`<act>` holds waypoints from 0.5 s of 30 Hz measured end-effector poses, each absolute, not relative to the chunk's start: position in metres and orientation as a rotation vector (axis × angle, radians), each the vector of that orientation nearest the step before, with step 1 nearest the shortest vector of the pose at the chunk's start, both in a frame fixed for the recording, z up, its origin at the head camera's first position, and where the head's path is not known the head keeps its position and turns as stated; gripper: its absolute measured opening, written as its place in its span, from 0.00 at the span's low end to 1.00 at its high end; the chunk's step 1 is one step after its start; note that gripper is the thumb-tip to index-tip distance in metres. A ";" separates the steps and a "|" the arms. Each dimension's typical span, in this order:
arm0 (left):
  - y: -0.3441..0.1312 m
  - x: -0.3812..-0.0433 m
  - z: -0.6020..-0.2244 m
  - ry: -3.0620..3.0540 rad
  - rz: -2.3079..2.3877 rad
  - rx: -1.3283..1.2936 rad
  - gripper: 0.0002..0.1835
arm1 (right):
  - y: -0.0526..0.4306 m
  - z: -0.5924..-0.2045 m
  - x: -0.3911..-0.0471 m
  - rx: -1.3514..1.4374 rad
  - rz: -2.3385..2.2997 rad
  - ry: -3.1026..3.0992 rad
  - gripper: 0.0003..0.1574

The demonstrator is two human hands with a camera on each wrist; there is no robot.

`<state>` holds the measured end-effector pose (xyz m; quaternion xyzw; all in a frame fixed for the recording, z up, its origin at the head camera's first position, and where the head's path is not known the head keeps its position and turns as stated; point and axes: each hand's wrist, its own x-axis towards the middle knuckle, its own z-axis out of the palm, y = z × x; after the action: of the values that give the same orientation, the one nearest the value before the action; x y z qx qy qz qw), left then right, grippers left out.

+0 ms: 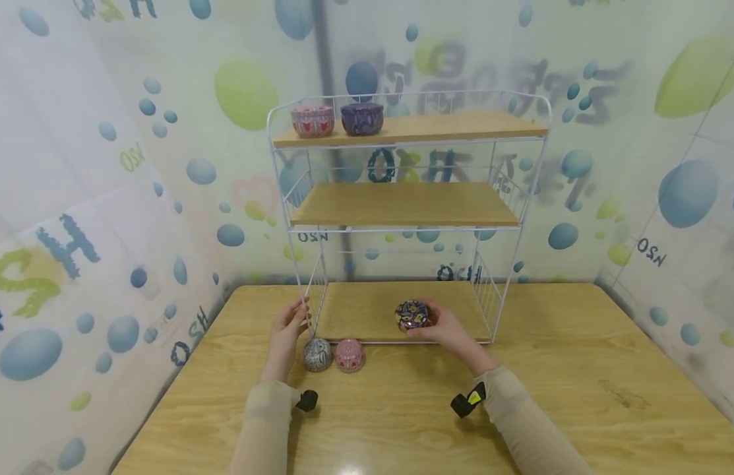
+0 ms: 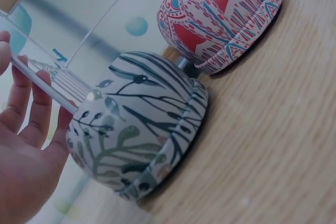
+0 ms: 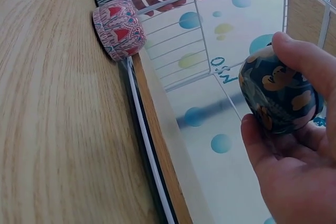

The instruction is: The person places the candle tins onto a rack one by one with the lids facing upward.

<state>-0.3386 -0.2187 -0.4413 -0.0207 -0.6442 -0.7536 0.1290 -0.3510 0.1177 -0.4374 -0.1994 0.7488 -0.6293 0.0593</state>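
Holding the dark tin [image 1: 411, 315] level, the right hand [image 1: 440, 323] grasping it, should help clear the bottom shelf [image 1: 361, 310]'s near edge; the left hand [image 1: 288, 322] grips the rack [image 1: 405, 204].

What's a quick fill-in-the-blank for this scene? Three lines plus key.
A dark floral tin is in the person's ____ hand.
The top shelf holds exactly ____ tins.
In the head view, the grey tin on the table stands to the ____ of the pink tin.

Missing words: right; two; left.
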 end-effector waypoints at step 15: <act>-0.219 -0.336 -0.441 -1.880 -2.213 -0.051 0.20 | 0.120 -0.418 -0.345 -0.656 -1.828 2.315 0.45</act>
<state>-0.3363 -0.2194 -0.4405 -0.0176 -0.6427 -0.7567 0.1185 -0.3454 0.1200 -0.4179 -0.2166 0.7647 -0.6040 0.0600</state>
